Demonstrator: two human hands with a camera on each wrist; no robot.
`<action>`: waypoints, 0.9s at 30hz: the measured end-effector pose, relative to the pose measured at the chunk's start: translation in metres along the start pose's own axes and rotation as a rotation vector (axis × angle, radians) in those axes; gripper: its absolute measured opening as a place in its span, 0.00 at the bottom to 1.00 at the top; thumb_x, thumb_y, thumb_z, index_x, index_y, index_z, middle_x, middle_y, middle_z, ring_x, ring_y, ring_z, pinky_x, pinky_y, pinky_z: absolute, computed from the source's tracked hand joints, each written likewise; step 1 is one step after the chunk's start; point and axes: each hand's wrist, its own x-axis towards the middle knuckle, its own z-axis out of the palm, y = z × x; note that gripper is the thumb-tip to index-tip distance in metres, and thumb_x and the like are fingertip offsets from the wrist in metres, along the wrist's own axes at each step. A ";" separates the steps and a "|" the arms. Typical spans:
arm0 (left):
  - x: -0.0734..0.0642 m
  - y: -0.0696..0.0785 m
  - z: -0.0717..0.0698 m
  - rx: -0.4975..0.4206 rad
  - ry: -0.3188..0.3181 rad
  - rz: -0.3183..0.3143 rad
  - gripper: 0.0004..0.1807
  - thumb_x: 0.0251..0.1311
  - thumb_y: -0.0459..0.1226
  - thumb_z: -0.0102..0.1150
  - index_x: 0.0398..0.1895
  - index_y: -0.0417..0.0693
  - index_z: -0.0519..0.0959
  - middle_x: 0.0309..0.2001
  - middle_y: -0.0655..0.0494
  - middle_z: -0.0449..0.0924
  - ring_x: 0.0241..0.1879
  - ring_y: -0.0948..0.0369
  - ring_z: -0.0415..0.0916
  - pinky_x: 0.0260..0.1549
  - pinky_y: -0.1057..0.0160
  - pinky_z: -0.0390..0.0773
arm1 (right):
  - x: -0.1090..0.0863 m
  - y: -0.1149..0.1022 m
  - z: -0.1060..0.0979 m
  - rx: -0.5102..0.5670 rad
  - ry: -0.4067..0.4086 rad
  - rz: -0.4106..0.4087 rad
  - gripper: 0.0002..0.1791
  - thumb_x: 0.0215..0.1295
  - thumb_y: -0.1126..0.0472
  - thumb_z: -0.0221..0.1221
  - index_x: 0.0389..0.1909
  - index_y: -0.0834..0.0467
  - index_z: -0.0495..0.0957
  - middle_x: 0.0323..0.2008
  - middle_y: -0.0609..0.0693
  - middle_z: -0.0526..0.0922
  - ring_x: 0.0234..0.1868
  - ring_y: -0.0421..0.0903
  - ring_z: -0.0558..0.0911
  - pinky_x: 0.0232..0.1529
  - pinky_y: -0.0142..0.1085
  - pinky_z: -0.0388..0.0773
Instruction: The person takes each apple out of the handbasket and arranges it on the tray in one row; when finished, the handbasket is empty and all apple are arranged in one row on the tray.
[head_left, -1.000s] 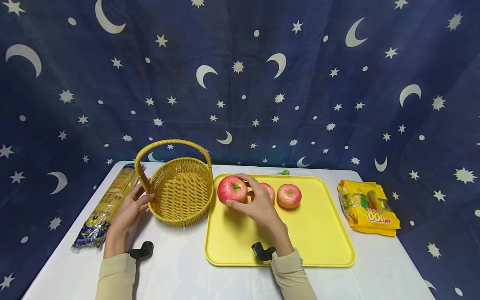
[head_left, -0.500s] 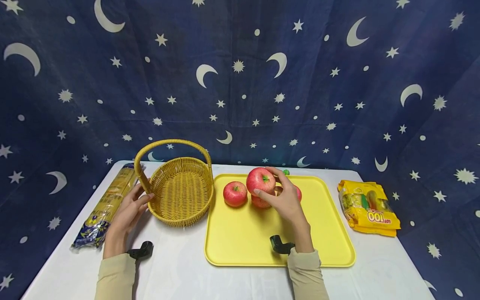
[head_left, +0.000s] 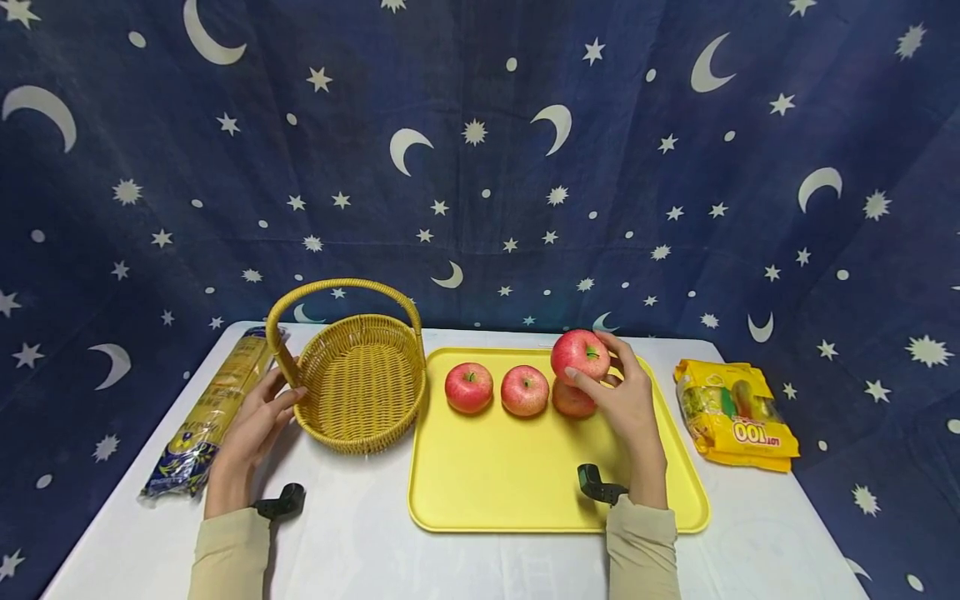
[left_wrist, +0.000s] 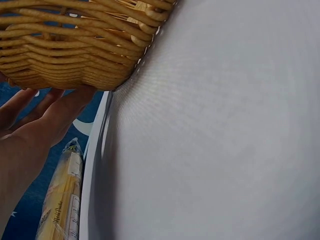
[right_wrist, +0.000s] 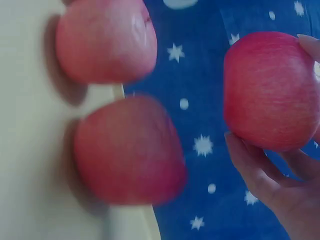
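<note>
In the head view my right hand (head_left: 630, 396) grips a red apple (head_left: 580, 357) between thumb and fingers, raised over the yellow tray (head_left: 517, 492). Below it, partly covered, is another apple (head_left: 573, 400); two more, a middle apple (head_left: 524, 391) and a left apple (head_left: 468, 387), sit in a row with it. The right wrist view shows the held apple (right_wrist: 272, 92) apart from the tray's apples. My left hand (head_left: 258, 417) touches the outer left side of a wicker basket (head_left: 363, 383) near its handle base. In the left wrist view, its extended fingers (left_wrist: 55, 107) rest against the woven wall.
A long pack of spaghetti (head_left: 217, 408) lies left of the basket, near the table's left edge. Right of the tray is a yellow snack bag (head_left: 738, 417). A dark blue star-patterned cloth (head_left: 480, 167) hangs behind the white table (head_left: 360, 533).
My right hand has moved rightward with the held apple, from above the row's left end to above its right end. The left hand and basket have stayed put.
</note>
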 end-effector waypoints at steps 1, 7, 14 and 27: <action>0.000 0.000 0.000 0.001 0.001 -0.001 0.41 0.77 0.37 0.52 0.84 0.45 0.41 0.81 0.34 0.39 0.74 0.52 0.54 0.52 0.79 0.74 | 0.000 0.002 -0.004 -0.008 0.012 0.009 0.42 0.58 0.49 0.75 0.73 0.47 0.69 0.67 0.49 0.74 0.63 0.48 0.72 0.53 0.20 0.73; 0.000 0.000 0.000 -0.005 0.002 0.010 0.41 0.77 0.38 0.52 0.84 0.44 0.43 0.81 0.34 0.40 0.74 0.52 0.54 0.53 0.78 0.74 | -0.001 0.014 -0.023 -0.020 0.066 0.099 0.44 0.58 0.46 0.74 0.74 0.46 0.68 0.69 0.48 0.73 0.64 0.46 0.71 0.51 0.18 0.72; -0.001 0.001 -0.001 0.025 -0.002 -0.022 0.42 0.77 0.41 0.53 0.85 0.48 0.42 0.82 0.37 0.40 0.77 0.49 0.50 0.54 0.77 0.72 | 0.001 0.034 -0.037 -0.058 0.115 0.147 0.43 0.60 0.45 0.73 0.74 0.48 0.68 0.69 0.50 0.72 0.62 0.46 0.71 0.46 0.18 0.72; 0.000 -0.001 0.000 0.018 -0.004 -0.008 0.41 0.78 0.40 0.52 0.84 0.47 0.42 0.81 0.35 0.40 0.75 0.51 0.53 0.51 0.79 0.74 | -0.002 0.063 -0.053 -0.110 0.149 0.248 0.45 0.62 0.47 0.72 0.77 0.53 0.64 0.72 0.58 0.68 0.66 0.57 0.70 0.55 0.32 0.70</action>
